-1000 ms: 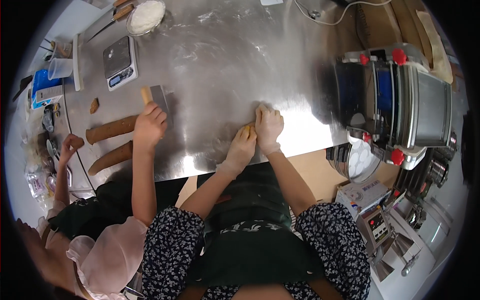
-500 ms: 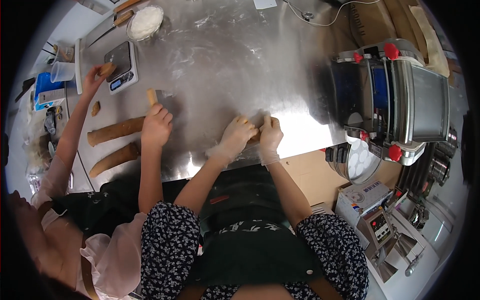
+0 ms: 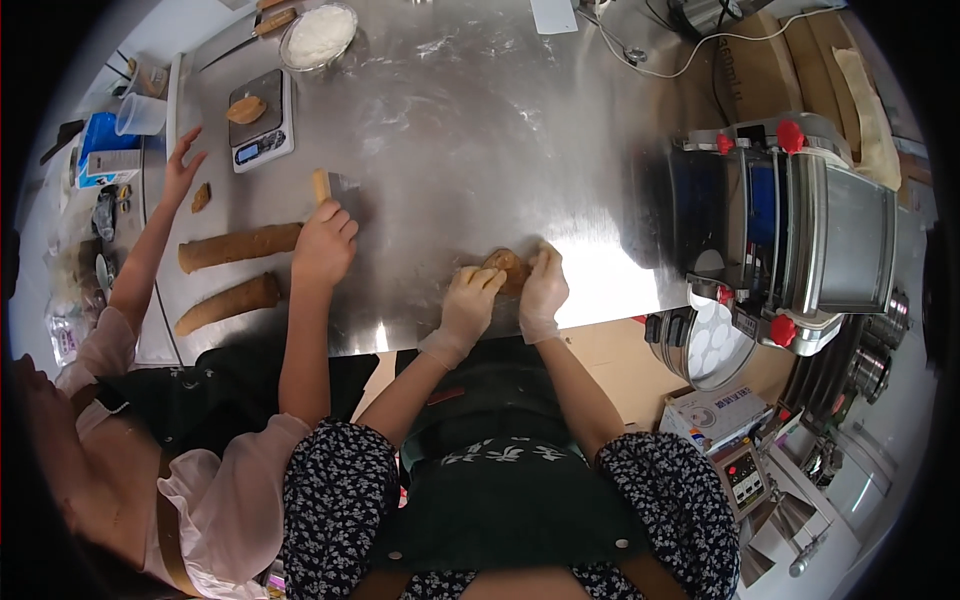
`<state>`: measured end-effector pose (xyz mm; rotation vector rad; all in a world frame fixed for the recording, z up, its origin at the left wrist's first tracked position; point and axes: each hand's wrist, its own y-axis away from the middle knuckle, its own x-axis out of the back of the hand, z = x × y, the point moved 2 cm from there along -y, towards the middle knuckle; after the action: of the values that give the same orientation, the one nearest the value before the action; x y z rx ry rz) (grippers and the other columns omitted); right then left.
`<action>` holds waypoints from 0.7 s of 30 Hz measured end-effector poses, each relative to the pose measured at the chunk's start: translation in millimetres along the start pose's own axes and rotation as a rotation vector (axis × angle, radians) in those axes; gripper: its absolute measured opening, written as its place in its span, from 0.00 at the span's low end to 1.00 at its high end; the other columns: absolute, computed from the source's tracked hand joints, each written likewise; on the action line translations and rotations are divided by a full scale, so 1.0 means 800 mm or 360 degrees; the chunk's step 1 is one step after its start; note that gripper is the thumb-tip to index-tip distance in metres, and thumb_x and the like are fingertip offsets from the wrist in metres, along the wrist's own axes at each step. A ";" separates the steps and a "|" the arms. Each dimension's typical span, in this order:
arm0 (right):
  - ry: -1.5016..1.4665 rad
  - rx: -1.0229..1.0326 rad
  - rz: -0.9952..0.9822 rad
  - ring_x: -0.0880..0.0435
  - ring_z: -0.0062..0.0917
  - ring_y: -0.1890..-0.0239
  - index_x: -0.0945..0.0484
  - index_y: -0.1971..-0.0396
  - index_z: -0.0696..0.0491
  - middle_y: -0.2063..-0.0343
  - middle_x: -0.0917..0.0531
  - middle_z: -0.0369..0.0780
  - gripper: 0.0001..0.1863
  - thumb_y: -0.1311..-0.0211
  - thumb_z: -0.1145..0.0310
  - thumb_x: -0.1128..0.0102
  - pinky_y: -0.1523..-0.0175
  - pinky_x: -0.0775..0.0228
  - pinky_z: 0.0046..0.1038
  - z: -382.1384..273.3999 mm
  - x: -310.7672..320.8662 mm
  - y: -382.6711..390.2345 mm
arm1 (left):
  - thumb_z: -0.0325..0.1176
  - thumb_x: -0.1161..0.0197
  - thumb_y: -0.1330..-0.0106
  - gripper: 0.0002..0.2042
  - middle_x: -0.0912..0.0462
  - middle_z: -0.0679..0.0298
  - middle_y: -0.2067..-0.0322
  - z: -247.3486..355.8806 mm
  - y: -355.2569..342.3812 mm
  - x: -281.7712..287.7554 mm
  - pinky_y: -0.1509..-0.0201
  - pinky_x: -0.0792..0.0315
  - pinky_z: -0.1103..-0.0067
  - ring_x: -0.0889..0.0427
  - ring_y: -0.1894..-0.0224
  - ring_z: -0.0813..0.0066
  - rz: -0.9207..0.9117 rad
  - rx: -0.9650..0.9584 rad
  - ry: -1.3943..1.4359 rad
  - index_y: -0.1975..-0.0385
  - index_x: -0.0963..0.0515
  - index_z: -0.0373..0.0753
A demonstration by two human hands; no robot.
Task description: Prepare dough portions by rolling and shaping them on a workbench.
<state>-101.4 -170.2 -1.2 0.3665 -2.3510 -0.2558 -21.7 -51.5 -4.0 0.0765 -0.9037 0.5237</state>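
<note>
Close to the near edge of the steel table lies a small piece of brown dough (image 3: 508, 268) with a folded, uneven top. My left hand (image 3: 466, 308), in a clear glove, has its fingers bent and pressed onto the dough's left side. Gloved as well, my right hand (image 3: 544, 294) closes against the right side of the same piece, its fingers held together and its thumb partly hidden. The dough stays on the table between both hands.
On the left, a co-worker's hand grips a wooden-handled scraper (image 3: 321, 186) near two dough rolls (image 3: 235, 248). Dough sits on a scale (image 3: 264, 146); a bowl of flour (image 3: 320, 38) and a knife (image 3: 250, 35) lie beyond. A rolling machine (image 3: 800, 215) stands right.
My hands have parted slightly, baring more of the dough. The co-worker's left hand has put a dough piece on the scale and drawn back open. The whole view has shifted a little.
</note>
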 end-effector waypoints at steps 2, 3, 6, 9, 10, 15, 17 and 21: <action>-0.0112 -0.0148 -0.0004 0.17 0.34 0.64 0.20 0.54 0.59 0.67 0.15 0.45 0.16 0.26 0.64 0.52 0.57 0.26 0.33 0.010 0.001 0.011 | 0.30 0.32 0.49 0.18 0.19 0.59 0.55 0.013 0.002 -0.011 0.41 0.30 0.66 0.25 0.49 0.60 -0.0007 0.0035 -0.0014 0.55 0.19 0.37; -0.0229 -0.0306 -0.0001 0.17 0.32 0.66 0.20 0.54 0.59 0.68 0.15 0.45 0.17 0.26 0.62 0.52 0.57 0.26 0.32 0.015 0.000 0.014 | 0.29 0.29 0.52 0.19 0.20 0.60 0.58 0.019 0.002 -0.016 0.46 0.28 0.67 0.24 0.52 0.60 -0.0025 0.0062 -0.0028 0.57 0.19 0.38; -0.0258 -0.0446 -0.0187 0.17 0.32 0.67 0.20 0.55 0.60 0.67 0.15 0.47 0.18 0.28 0.60 0.49 0.59 0.26 0.33 0.008 0.000 0.009 | 0.27 0.27 0.55 0.18 0.20 0.57 0.61 0.014 -0.005 -0.022 0.50 0.25 0.66 0.23 0.55 0.57 0.0188 0.0244 0.0142 0.61 0.21 0.38; -0.0152 -0.0208 -0.0222 0.16 0.35 0.63 0.19 0.57 0.59 0.66 0.16 0.49 0.18 0.30 0.58 0.44 0.59 0.25 0.34 -0.022 -0.006 -0.008 | 0.25 0.28 0.52 0.14 0.20 0.56 0.66 0.014 -0.012 -0.019 0.54 0.24 0.66 0.22 0.59 0.53 0.0387 0.0411 0.0401 0.64 0.22 0.36; 0.0279 0.0352 -0.0200 0.16 0.37 0.64 0.19 0.58 0.58 0.68 0.16 0.48 0.18 0.32 0.57 0.42 0.59 0.24 0.35 -0.040 -0.012 -0.018 | 0.25 0.29 0.51 0.13 0.20 0.56 0.67 0.017 -0.013 -0.017 0.55 0.25 0.66 0.22 0.60 0.53 0.0338 0.0611 0.0574 0.66 0.22 0.36; 0.0825 0.1416 -0.0333 0.18 0.34 0.72 0.22 0.77 0.50 0.79 0.19 0.39 0.13 0.37 0.57 0.38 0.70 0.25 0.35 -0.062 -0.050 -0.043 | 0.25 0.27 0.53 0.16 0.20 0.59 0.66 0.013 -0.013 -0.010 0.54 0.26 0.65 0.23 0.58 0.54 0.0281 0.0798 0.0497 0.63 0.22 0.37; 0.0653 0.1655 -0.0256 0.19 0.33 0.76 0.25 0.83 0.48 0.83 0.21 0.39 0.17 0.38 0.57 0.38 0.74 0.28 0.36 -0.067 -0.059 -0.056 | 0.25 0.26 0.54 0.17 0.20 0.60 0.66 0.011 -0.014 -0.006 0.53 0.26 0.65 0.23 0.57 0.54 0.0303 0.0634 0.0459 0.62 0.22 0.38; 0.0794 0.1634 -0.0363 0.23 0.36 0.84 0.25 0.85 0.48 0.89 0.25 0.38 0.19 0.36 0.55 0.39 0.79 0.32 0.36 -0.077 -0.067 -0.064 | 0.27 0.26 0.56 0.18 0.21 0.61 0.62 -0.002 -0.022 -0.008 0.53 0.26 0.65 0.23 0.57 0.56 0.0418 0.0367 0.0311 0.63 0.21 0.39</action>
<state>-11.6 -205.4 -6.4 1.0384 -1.7642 0.8796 -15.4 -69.1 -7.5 0.1147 -0.6628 0.8645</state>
